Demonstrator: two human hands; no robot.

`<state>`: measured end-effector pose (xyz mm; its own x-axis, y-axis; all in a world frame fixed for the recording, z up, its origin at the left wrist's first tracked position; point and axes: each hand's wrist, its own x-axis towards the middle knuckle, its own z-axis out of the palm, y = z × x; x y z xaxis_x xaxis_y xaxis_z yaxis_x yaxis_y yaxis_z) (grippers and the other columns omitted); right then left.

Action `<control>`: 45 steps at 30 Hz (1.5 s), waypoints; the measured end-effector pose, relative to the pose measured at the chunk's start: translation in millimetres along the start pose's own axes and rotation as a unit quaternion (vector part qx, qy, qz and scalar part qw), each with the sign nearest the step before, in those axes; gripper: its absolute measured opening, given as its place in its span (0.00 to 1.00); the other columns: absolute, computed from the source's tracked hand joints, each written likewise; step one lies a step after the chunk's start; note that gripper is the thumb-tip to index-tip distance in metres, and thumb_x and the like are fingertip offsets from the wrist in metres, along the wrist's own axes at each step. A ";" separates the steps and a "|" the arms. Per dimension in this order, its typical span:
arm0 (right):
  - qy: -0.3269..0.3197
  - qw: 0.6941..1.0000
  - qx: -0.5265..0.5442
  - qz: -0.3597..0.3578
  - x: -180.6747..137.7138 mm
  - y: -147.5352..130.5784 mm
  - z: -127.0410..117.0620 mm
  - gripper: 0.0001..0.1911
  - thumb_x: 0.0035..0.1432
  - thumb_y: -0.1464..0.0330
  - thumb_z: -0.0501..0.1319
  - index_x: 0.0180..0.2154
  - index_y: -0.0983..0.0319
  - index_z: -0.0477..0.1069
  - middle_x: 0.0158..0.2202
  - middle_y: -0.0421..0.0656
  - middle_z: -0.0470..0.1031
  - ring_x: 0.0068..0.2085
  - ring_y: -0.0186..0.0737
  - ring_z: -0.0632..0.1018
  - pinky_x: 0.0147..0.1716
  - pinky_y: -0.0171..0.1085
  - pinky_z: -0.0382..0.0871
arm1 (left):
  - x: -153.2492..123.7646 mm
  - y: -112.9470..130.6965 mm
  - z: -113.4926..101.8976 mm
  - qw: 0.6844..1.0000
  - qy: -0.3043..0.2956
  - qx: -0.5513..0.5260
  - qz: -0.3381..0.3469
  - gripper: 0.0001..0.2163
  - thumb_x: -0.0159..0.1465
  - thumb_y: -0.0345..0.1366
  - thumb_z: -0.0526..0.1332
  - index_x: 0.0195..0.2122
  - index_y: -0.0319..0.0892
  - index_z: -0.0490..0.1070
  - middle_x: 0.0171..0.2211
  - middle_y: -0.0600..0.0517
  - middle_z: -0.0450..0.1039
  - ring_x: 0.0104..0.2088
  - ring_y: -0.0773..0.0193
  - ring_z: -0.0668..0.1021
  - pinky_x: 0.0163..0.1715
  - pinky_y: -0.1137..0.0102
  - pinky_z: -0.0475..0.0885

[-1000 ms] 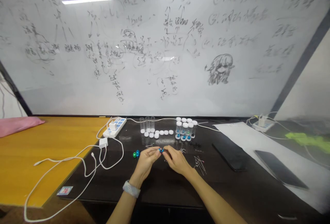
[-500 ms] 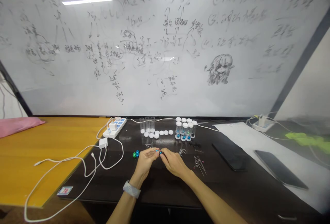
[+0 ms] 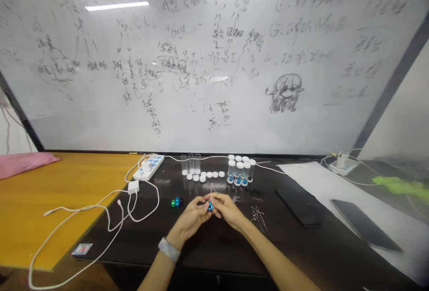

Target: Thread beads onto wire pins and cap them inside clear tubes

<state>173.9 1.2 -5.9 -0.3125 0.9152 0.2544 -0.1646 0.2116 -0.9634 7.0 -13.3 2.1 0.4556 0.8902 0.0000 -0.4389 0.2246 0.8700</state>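
Between my two hands, in the head view, is a small shiny blue piece (image 3: 210,206). A thin pale bent rod (image 3: 212,189) rises from the fingertips beside it. My left hand (image 3: 192,214) is closed, its thumb and fingers pinching the blue piece from the left. My right hand (image 3: 227,209) is closed on the same piece from the right, fingertips touching it. The fingers hide most of the piece, and which hand grips the rod I cannot tell. Left of my hands lie shiny green and blue round pieces (image 3: 176,202).
Capped clear vials (image 3: 239,170) stand behind my right hand; upturned clear vials (image 3: 191,165) and white caps (image 3: 209,175) stand further left. Bent metal rods (image 3: 236,199), thin wires (image 3: 258,217), small black pieces (image 3: 253,190) and a black phone (image 3: 297,207) lie to the right. White cables (image 3: 112,219) trail left.
My hands have turned the blue piece, and the thin rod, which pointed left, now points upward. My left palm has rolled upward. The view has shifted slightly.
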 end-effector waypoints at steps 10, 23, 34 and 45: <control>0.139 0.989 -0.012 -0.041 8.0 5.7 -15.8 0.21 0.51 0.52 0.71 0.29 0.64 0.79 0.24 0.40 0.73 0.19 0.29 0.69 0.18 0.31 0.61 | 71.6 64.9 -38.0 0.709 0.260 0.588 0.290 0.16 0.62 0.37 0.65 0.51 0.44 0.71 0.34 0.50 0.68 0.33 0.58 0.76 0.39 0.62 0.73; 0.179 0.984 0.013 -0.020 8.4 3.8 -15.7 0.23 0.46 0.51 0.73 0.27 0.64 0.76 0.20 0.39 0.74 0.19 0.32 0.73 0.19 0.31 0.67 | 104.9 89.8 -25.7 0.584 0.203 0.706 0.346 0.02 0.65 0.33 0.61 0.35 0.43 0.71 0.40 0.45 0.69 0.43 0.52 0.74 0.44 0.60 0.71; 0.240 0.967 0.060 -0.067 9.4 -2.5 -20.9 0.22 0.45 0.52 0.74 0.30 0.63 0.76 0.22 0.40 0.77 0.23 0.36 0.78 0.23 0.32 0.73 | 35.5 58.8 1.1 0.813 0.146 0.492 0.276 0.18 0.53 0.46 0.72 0.40 0.44 0.72 0.33 0.50 0.80 0.34 0.59 0.82 0.33 0.68 0.76; 0.264 0.958 0.064 -0.096 9.0 -2.6 -22.1 0.21 0.47 0.53 0.74 0.32 0.62 0.74 0.25 0.42 0.78 0.27 0.40 0.81 0.28 0.35 0.76 | 18.4 10.3 -10.4 0.756 0.108 0.582 0.280 0.16 0.61 0.45 0.67 0.49 0.46 0.76 0.36 0.50 0.80 0.36 0.57 0.81 0.43 0.62 0.76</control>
<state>192.1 16.5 -3.0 0.2458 0.9164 0.3159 -0.2953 0.3812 -0.8760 2.8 9.5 6.0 0.2581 0.7883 0.5585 0.5198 -0.6006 0.6075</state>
